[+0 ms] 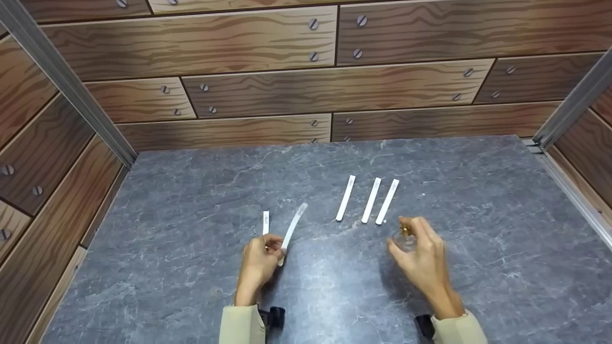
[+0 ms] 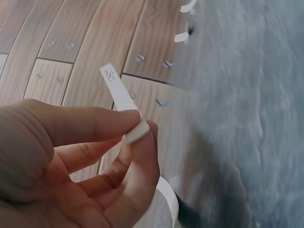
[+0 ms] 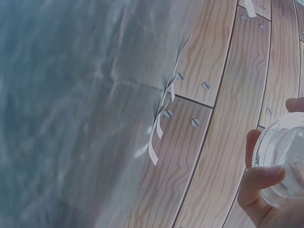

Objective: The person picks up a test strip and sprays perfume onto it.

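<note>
At left, the left hand (image 1: 259, 260) pinches a white strip (image 1: 292, 227) by its near end, seemingly leaving the marked far end free, while the right hand (image 1: 425, 255) curls round a clear glass bottle (image 3: 289, 148) just right of three spaced strips (image 1: 371, 200), perhaps separated for telling apart

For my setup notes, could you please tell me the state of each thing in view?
Held paper strip: pinched by left hand, curved
Strip beside it: on tabletop, partly hidden by that hand
Three other strips: on tabletop, side by side, apart
Clear bottle: gripped by right hand, fill unclear
</note>
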`<state>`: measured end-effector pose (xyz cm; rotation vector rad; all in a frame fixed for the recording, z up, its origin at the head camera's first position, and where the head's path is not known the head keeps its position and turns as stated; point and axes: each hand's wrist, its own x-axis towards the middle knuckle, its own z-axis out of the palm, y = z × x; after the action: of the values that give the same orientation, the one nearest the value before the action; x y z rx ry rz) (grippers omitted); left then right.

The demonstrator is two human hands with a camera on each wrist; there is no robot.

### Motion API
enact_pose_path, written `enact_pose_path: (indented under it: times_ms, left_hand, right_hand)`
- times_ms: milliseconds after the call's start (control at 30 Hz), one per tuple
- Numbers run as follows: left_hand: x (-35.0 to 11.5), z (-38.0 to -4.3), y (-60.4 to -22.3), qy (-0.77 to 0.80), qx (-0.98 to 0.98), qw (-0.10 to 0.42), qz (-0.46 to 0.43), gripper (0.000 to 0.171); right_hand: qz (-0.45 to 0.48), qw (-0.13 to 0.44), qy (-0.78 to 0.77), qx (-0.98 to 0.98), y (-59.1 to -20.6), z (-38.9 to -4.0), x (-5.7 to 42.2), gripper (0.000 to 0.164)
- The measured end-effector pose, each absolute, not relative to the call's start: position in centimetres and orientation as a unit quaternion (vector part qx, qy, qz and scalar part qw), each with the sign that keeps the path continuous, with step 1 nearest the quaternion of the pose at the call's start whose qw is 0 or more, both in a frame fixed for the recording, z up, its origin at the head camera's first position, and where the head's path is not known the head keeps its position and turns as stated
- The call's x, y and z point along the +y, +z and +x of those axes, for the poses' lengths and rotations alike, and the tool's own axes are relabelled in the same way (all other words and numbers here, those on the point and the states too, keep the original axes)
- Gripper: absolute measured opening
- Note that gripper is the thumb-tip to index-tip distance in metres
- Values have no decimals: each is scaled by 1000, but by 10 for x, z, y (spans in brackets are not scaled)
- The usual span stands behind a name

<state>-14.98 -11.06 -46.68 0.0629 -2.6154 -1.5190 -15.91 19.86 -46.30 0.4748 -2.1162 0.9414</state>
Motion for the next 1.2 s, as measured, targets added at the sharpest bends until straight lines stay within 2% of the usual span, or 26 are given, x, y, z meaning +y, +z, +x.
enact_pose_path:
  times_ms: [267,500,1200]
  left_hand:
    - [-100,-149,-464,-677,-735,-39,9,24]
    - [-82,-146,-465,-721,-686,-97,-12,24]
    - [-51,-139,-464,-701,-702,-121,-26,23]
  right_hand:
    - [192,384,369,-824,-462,-158,197,44]
    - [189,376,373,-827,-462,-157,196,43]
    - [216,387,363,-820,-460,-159,191,41]
